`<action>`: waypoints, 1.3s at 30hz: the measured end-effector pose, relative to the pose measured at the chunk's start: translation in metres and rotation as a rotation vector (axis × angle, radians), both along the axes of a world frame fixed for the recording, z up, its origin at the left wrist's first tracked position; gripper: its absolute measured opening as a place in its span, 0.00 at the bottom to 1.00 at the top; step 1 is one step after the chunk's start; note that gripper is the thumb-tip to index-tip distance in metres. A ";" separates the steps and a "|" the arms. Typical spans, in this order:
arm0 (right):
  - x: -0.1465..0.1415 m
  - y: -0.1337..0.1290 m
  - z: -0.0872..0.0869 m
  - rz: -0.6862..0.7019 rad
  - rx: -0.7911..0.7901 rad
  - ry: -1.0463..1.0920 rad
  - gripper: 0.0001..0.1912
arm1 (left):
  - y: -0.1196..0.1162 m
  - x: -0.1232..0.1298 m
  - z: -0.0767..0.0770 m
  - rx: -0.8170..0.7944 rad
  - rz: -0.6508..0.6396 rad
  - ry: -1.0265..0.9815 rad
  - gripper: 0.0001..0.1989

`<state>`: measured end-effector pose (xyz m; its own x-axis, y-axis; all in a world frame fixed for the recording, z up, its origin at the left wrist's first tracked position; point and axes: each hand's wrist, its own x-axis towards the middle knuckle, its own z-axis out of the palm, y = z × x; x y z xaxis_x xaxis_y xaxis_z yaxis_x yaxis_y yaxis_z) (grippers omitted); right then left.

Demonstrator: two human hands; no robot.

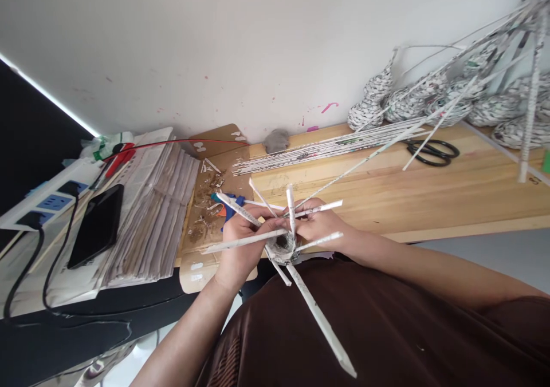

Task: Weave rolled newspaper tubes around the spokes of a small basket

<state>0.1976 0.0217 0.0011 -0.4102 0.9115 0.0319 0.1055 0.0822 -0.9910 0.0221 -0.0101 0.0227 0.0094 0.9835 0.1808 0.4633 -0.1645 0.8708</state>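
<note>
Grasps a small woven paper piece (284, 255) from both flanks, pressing with the left fingers (275, 224) along the left and far edge, pinching with the right fingers (306, 228) at the far right edge. Holds it between the two, in contact with both, showing its round opening just on the near side of the left thumb. Has stiff paper spokes (315, 312) jutting out all round, crossing the left fingers and reaching down over the brown garment (387, 330).

Trails a long thin strand (365, 160) from near the right fingers, off rightward above the bench (378, 204).

Shows, just beyond the left fingers, a partly hidden blue tool (234, 205) and a scrap-strewn brown board (201, 238). Includes, past both sets, thin paper rods (318, 150) and a grey lump (275, 141).

Displays, well right of the right fingers, black scissors (451, 157), then woven bulbous forms (372, 98) by the wall. Presents, well left of the left fingers, stacked paper sheets (150, 221), a dark phone (97, 226) and a power strip (54, 202).
</note>
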 end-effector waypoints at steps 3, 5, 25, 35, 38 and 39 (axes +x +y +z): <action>-0.001 -0.001 -0.005 0.008 -0.060 0.083 0.07 | -0.004 0.001 0.001 -0.035 0.028 0.045 0.06; -0.002 -0.002 -0.009 -0.004 -0.117 0.129 0.08 | -0.005 0.000 0.000 -0.088 0.031 0.063 0.07; 0.013 -0.002 -0.007 -0.002 -0.061 0.007 0.12 | -0.006 -0.004 -0.001 -0.079 0.019 0.106 0.08; 0.014 -0.009 0.006 -0.051 0.247 -0.245 0.03 | -0.011 0.000 -0.003 -0.098 0.058 0.065 0.06; 0.012 -0.011 0.004 -0.068 0.191 -0.134 0.05 | -0.010 0.000 0.000 -0.063 0.068 0.111 0.04; 0.012 -0.011 0.003 -0.071 0.158 -0.082 0.07 | -0.009 -0.001 0.001 -0.067 0.063 0.133 0.05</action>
